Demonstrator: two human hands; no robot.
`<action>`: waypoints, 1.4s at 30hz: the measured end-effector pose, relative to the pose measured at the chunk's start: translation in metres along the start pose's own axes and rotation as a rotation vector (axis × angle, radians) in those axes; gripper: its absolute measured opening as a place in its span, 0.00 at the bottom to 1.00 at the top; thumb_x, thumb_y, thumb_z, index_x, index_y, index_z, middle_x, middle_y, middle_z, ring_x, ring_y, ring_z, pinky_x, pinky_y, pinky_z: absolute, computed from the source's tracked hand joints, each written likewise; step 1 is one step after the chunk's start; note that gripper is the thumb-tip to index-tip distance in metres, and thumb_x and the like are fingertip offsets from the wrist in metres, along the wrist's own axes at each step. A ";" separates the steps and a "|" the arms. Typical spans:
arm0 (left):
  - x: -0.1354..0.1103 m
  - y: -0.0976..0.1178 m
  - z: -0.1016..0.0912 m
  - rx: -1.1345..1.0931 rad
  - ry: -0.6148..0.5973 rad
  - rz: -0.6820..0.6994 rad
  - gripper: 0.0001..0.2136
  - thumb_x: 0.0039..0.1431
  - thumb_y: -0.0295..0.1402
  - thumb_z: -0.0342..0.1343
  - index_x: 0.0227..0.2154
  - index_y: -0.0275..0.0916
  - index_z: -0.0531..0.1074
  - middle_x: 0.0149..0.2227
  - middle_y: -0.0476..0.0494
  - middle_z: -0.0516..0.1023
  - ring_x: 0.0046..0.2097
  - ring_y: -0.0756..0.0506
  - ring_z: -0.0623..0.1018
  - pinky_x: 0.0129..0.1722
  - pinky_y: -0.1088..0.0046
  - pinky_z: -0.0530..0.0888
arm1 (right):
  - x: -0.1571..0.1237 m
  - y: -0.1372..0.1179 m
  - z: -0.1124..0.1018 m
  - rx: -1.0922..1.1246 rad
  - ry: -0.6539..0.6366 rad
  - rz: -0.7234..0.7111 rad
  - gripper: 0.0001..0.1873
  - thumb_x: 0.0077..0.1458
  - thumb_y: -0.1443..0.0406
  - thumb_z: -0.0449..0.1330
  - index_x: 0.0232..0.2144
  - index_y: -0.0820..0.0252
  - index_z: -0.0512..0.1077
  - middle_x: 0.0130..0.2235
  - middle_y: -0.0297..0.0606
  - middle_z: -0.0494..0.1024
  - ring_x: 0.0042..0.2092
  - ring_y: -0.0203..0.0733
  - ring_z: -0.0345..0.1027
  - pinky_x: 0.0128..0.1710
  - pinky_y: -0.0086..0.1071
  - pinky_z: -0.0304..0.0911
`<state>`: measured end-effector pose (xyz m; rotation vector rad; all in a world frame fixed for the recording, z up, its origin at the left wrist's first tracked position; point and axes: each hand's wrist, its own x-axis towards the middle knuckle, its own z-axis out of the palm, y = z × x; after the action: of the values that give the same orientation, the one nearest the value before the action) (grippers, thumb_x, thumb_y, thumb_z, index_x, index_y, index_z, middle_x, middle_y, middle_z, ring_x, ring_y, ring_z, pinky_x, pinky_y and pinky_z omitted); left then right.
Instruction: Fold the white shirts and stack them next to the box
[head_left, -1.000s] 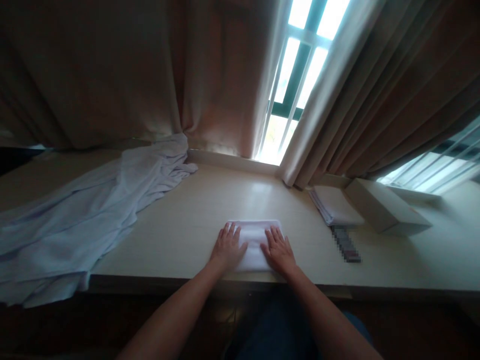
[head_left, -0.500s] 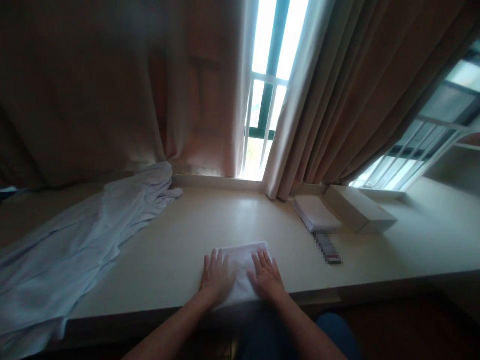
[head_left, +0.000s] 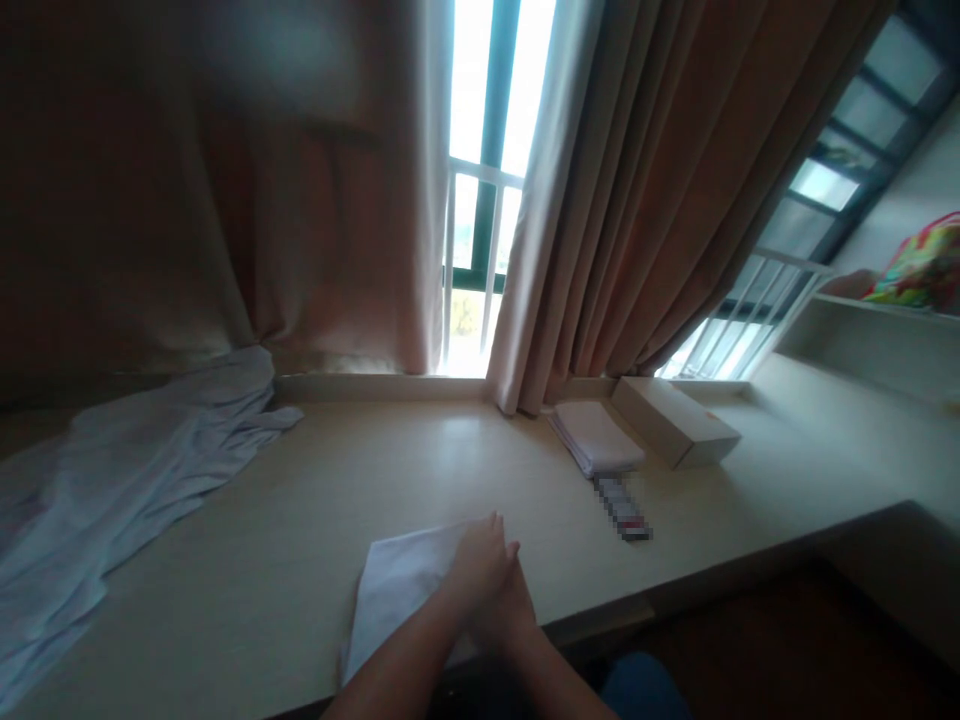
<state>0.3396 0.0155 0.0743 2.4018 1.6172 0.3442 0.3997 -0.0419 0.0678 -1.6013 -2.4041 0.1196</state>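
Observation:
A folded white cloth (head_left: 401, 572) lies flat near the front edge of the table. My left hand (head_left: 478, 558) rests on its right side, fingers stretched out flat toward the far right corner. Close against it, partly behind the left hand and wrist, is my right hand (head_left: 512, 603) at the cloth's right edge. Most of the right fingers are hidden, so whether they hold the edge does not show. The two hands touch or overlap.
A long rumpled white cloth (head_left: 150, 455) spreads over the left of the table (head_left: 315, 500). To the right lie a folded white cloth stack (head_left: 600, 440), a blurred-out flat item (head_left: 624, 508) and a white box (head_left: 679, 425). Brown curtains (head_left: 637, 200) hang behind.
My hands, earlier apart and flat on both sides of the folded cloth, have come together at its right side. The camera view has turned somewhat right.

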 end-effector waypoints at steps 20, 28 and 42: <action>-0.143 -0.154 -0.008 0.224 0.111 -0.211 0.28 0.64 0.49 0.38 0.65 0.48 0.52 0.69 0.48 0.47 0.69 0.37 0.47 0.65 0.47 0.45 | -0.007 0.006 0.015 0.078 -0.108 0.173 0.35 0.62 0.46 0.43 0.67 0.53 0.48 0.69 0.37 0.39 0.69 0.48 0.27 0.65 0.54 0.26; -0.140 -0.148 -0.010 0.108 0.207 -0.212 0.27 0.63 0.46 0.42 0.63 0.44 0.58 0.68 0.44 0.52 0.68 0.38 0.51 0.65 0.49 0.46 | 0.018 -0.005 0.018 -0.009 -0.082 0.157 0.36 0.64 0.48 0.40 0.66 0.63 0.52 0.68 0.46 0.46 0.69 0.50 0.31 0.64 0.52 0.19; -0.238 -0.107 -0.011 -0.764 0.239 -0.839 0.25 0.51 0.54 0.54 0.43 0.40 0.73 0.40 0.42 0.81 0.43 0.40 0.80 0.44 0.67 0.74 | 0.019 -0.009 0.023 -0.032 -0.066 0.174 0.34 0.64 0.49 0.42 0.65 0.61 0.52 0.68 0.45 0.46 0.69 0.49 0.31 0.65 0.50 0.26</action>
<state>0.1551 -0.1652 0.0353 1.0566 1.9356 0.8827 0.3790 -0.0262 0.0505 -1.8472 -2.3213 0.1685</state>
